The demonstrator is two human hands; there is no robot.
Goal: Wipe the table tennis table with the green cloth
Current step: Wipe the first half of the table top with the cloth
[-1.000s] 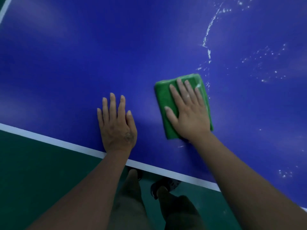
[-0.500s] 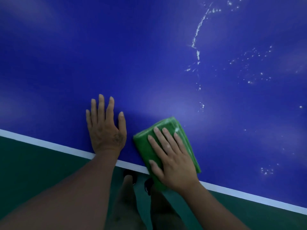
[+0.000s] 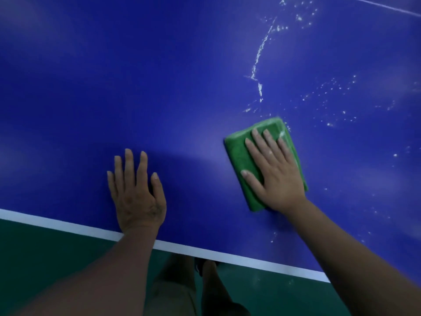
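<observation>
The blue table tennis table (image 3: pixel 159 87) fills most of the view, with a white line along its near edge. A folded green cloth (image 3: pixel 241 156) lies flat on it, right of centre. My right hand (image 3: pixel 273 172) presses on the cloth with straight, spread fingers and covers most of it. My left hand (image 3: pixel 136 192) rests flat on the bare table near the edge, apart from the cloth. White streaks and specks (image 3: pixel 259 55) mark the surface beyond the cloth and to its right.
The white edge line (image 3: pixel 68 226) runs from lower left to lower right. Below it lies green floor (image 3: pixel 34 258), and my legs and feet (image 3: pixel 205 281) stand there under the table's edge. A thin white line (image 3: pixel 387 6) crosses the far right corner.
My right hand has pushed the cloth away from the table's near edge, up and to the right toward the white streaks. My left hand stays flat in the same place.
</observation>
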